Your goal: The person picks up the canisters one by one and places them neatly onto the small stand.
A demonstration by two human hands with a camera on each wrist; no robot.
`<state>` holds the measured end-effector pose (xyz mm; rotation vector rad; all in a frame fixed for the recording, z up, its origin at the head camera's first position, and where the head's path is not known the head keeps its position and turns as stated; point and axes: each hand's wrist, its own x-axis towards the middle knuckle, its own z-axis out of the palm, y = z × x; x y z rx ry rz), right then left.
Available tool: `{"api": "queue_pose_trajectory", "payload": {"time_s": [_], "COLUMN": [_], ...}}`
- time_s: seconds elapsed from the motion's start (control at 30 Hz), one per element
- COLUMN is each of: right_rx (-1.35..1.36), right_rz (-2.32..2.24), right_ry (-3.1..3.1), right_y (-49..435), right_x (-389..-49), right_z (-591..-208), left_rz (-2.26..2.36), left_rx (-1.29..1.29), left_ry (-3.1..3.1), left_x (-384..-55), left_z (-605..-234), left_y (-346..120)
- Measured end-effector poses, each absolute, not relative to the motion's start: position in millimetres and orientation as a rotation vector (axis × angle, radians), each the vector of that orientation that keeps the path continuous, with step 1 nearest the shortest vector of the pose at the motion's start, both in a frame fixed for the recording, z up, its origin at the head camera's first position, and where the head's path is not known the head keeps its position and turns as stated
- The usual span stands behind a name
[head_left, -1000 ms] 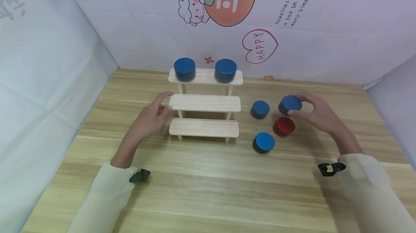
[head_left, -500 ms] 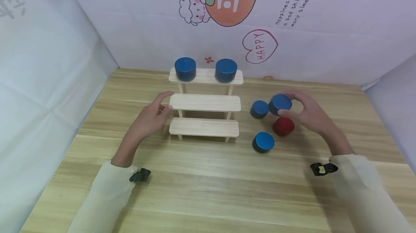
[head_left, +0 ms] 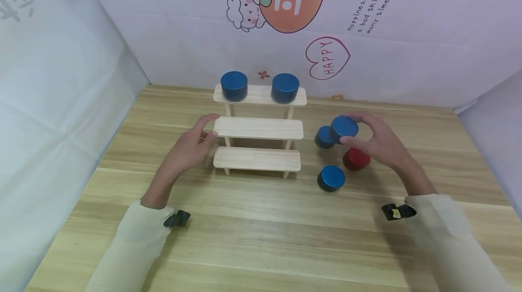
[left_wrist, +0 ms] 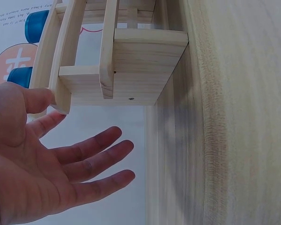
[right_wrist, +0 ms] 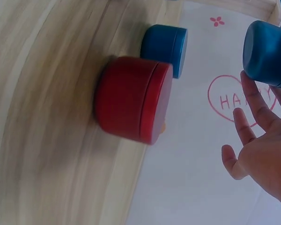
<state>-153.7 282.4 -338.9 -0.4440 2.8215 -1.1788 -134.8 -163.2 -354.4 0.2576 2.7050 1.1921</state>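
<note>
Tin (head_left: 345, 125) aloft beside the wooden stand (head_left: 257, 159).
The right hand (head_left: 383, 142) pinches it, thumb against fingers; the left hand (head_left: 187, 149) grips the middle shelf's (head_left: 258, 127) end, spare fingers spread. A level hold, clear of the smaller blue tin (head_left: 323, 139), looks wisest.

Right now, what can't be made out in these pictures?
Head: part of the rear tabletop blue tin, hidden by the held blue tin.
Right wrist: inside the red tin, hidden by its lid.
Right wrist: part of the right hand, cut off by the right edge.
</note>
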Motion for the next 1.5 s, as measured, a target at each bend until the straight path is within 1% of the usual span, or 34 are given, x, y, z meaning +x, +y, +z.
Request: {"api": "queue_pose_trajectory", "payload": {"time_s": [0.83,1.5], "right_rx": [-0.535,-0.553], "right_rz": [-1.144,-1.181], "right_ry": [2.890,2.885], "right_y": [224,200], "right_x": [-141,-139], "right_z": [-319,-322], "left_rz": [1.195,1.218], "left_rx": [0.244,0.263], "left_ry": [2.704,2.701], "left_x": [-134,-135], "left_z": [-356,-356], "left_y": [-165,-164]}}
